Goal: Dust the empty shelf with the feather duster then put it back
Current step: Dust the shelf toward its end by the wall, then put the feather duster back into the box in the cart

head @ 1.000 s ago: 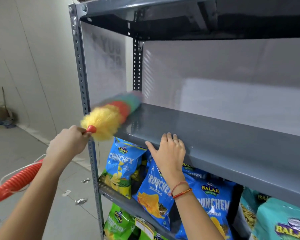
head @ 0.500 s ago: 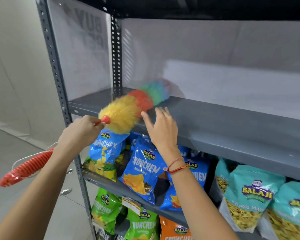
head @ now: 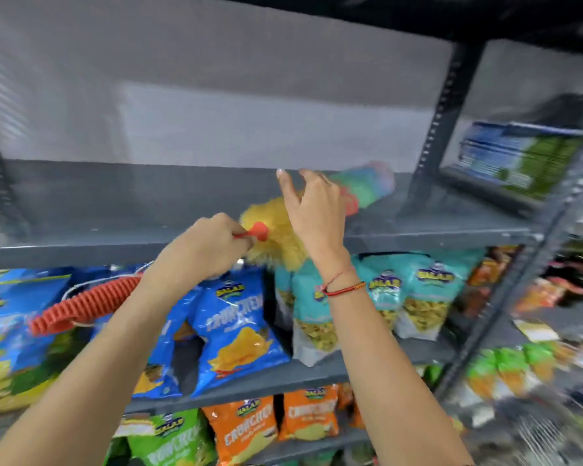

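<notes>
The feather duster (head: 364,188) has a yellow, red, green and blue head lying across the empty grey shelf (head: 132,210), its tip near the right upright. My left hand (head: 206,247) is closed on the duster's shaft just behind the head; its ribbed red handle (head: 81,306) sticks out to the lower left. My right hand (head: 313,210) hovers above the shelf's front edge in front of the duster head, fingers apart, holding nothing. It hides the middle of the head.
Below the grey shelf stand blue chip bags (head: 236,327) and teal snack bags (head: 421,294); orange and green bags (head: 246,428) fill a lower level. A dark perforated upright (head: 435,129) bounds the shelf on the right. A neighbouring rack holds stacked packs (head: 519,156).
The duster has swept from the shelf's left end to its right end. My right hand lifted off the shelf edge and moved right too. The view panned right.
</notes>
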A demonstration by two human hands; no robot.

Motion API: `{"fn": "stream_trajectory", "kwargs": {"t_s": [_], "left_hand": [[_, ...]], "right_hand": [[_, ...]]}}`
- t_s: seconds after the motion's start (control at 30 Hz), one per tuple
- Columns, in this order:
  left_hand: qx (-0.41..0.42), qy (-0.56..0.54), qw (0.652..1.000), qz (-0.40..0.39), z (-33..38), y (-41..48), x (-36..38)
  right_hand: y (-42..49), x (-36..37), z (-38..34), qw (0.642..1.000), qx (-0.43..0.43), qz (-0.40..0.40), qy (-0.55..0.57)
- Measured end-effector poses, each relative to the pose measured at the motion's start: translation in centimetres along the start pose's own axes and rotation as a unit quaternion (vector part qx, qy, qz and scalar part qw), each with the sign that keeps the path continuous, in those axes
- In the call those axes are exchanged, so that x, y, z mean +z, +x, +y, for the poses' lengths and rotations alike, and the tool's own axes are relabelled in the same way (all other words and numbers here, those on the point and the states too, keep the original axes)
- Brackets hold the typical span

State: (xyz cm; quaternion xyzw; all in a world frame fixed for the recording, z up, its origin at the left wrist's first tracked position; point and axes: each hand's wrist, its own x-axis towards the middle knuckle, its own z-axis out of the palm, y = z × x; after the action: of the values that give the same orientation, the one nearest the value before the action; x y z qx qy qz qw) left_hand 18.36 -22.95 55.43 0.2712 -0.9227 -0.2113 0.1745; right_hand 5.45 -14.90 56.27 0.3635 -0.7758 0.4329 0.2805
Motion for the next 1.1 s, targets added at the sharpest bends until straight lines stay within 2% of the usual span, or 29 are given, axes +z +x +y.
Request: {"fn": "stream_trajectory", "kwargs": {"t_s": [0.13,0.3,0.5,0.63,0.73,0.87,1.1], "left_hand": [[0.085,-0.035,0.992,-0.083,3.9,1.0,1.2],[0.173,-0.071,0.96,-0.208,8.4,1.2,2.4],[0.301,0.014,0.885,-0.354,13.7,-0.9,8.4],[0.314,0.086,0.843,-0.428,15.7,-2.9,16.0],[0.298,0.134,0.829,-0.454,15.4,-4.5,20.6],[0.254,0.176,0.793,-0.525,13.7,-5.6,26.6],[0.248,0.319,0.719,-0.566,8.1,-7.1,36.0]], "right_hand": [[-0.2,-4.5,4.0,0.999,0.032,0.009,-0.043],[-2.6,-11.0,7.3,0.995,0.091,0.016,-0.039],[-9.0,-15.9,11.2,0.985,0.164,0.033,-0.042],[-15.7,-16.4,14.7,0.967,0.245,0.01,-0.074],[-20.9,-15.8,17.2,0.935,0.337,-0.024,-0.107],[-28.1,-14.4,19.8,0.87,0.462,-0.106,-0.134],[-36.8,-11.3,20.5,0.794,0.563,-0.194,-0.125]]}}
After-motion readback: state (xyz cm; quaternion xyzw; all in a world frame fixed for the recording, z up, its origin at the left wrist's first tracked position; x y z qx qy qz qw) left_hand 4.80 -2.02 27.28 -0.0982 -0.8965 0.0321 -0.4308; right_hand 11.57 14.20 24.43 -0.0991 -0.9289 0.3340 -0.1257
